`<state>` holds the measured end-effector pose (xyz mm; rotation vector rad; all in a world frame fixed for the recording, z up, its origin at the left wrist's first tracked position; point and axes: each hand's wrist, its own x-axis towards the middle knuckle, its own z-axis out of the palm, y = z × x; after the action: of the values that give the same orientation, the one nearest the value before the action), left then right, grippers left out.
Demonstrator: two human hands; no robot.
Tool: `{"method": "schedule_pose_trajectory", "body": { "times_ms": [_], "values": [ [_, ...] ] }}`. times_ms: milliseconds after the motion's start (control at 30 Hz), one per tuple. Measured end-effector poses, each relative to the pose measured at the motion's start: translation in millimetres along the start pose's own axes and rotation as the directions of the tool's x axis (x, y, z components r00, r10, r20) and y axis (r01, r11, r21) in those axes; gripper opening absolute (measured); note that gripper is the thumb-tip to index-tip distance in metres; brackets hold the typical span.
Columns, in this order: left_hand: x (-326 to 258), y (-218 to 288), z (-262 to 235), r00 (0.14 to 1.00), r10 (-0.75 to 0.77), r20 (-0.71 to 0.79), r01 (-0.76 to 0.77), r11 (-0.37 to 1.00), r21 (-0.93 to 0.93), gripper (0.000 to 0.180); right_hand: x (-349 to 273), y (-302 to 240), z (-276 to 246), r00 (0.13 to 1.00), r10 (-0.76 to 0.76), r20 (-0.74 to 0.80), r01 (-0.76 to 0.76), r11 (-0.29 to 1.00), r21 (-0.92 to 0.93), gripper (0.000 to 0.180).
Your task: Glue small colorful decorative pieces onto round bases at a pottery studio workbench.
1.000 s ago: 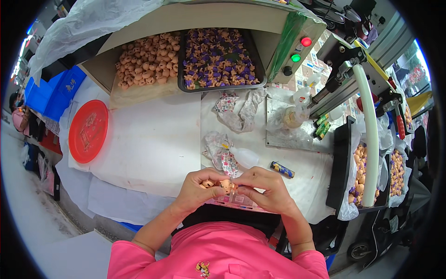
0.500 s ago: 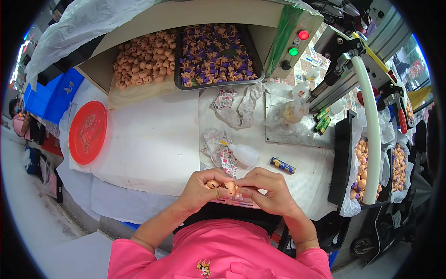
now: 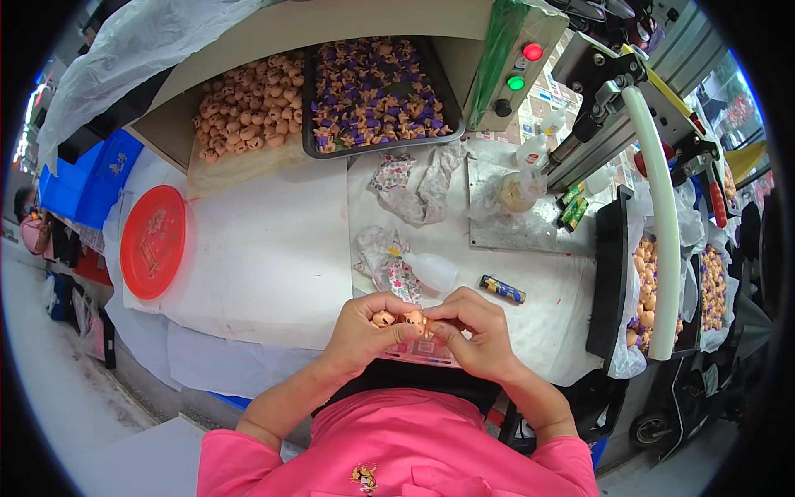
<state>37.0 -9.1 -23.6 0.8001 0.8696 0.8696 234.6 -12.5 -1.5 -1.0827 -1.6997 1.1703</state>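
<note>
Close in front of me, at the table's near edge, my two hands meet over small peach toy heads. My left hand (image 3: 356, 338) is closed with thumb and fingers round a toy head (image 3: 416, 320) with dark painted marks. A second toy head (image 3: 382, 318) sits in the same hand, behind the thumb. My right hand (image 3: 480, 338) pinches at the right side of the first head; the small part between its fingertips is mostly hidden. Beyond the hands lie a translucent squeeze bottle (image 3: 434, 272) and a crumpled floral cloth (image 3: 404, 283).
Toy heads (image 3: 252, 108) are heaped at the back, beside a black tray (image 3: 381, 150) of purple-and-peach figures. A red plate (image 3: 155, 240) lies left. To the right are a blue tube (image 3: 503, 289), a metal press (image 3: 571, 157) and a black bin (image 3: 609, 290) of toy parts.
My left thumb has shifted right and up along the toy head, and the head has turned slightly. Both hands stay together. The whole view has shifted a little.
</note>
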Motion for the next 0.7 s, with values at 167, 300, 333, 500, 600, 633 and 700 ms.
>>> {"method": "schedule_pose_trajectory", "body": {
  "times_ms": [167, 300, 333, 500, 600, 633, 700],
  "values": [
    [2, 12, -2, 0.987, -0.131, 0.092, 0.149, 0.963, -0.223, 0.023, 18, -11, -21, 0.999, -0.026, 0.032, 0.027, 0.999, -0.046, 0.018],
    [-3, 10, -14, 0.974, -0.161, 0.159, 0.204, 0.927, -0.313, 0.027, 44, -55, -67, 0.718, -0.589, -0.371, 0.226, 0.702, -0.675, 0.031],
    [-3, 10, -10, 0.971, -0.179, 0.157, 0.222, 0.921, -0.322, 0.028, 49, -70, -82, 0.52, -0.683, -0.513, 0.295, 0.707, -0.643, 0.032],
    [-6, 12, 9, 0.962, -0.241, 0.131, 0.273, 0.893, -0.359, 0.031, 118, -128, -144, 0.134, -0.966, -0.222, 0.179, 0.244, -0.953, 0.027],
    [-12, 6, 9, 0.962, -0.232, 0.143, 0.27, 0.876, -0.4, 0.03, 156, -155, -174, 0.194, -0.972, -0.13, 0.119, 0.155, -0.981, 0.037],
    [-13, 4, 11, 0.964, -0.217, 0.157, 0.263, 0.874, -0.408, 0.03, 157, -165, -180, 0.281, -0.941, -0.187, 0.147, 0.235, -0.961, 0.046],
    [-16, 1, 15, 0.961, -0.202, 0.187, 0.264, 0.872, -0.411, 0.03, 142, -181, -198, 0.602, -0.754, -0.263, 0.587, 0.641, -0.495, 0.042]
  ]
}}
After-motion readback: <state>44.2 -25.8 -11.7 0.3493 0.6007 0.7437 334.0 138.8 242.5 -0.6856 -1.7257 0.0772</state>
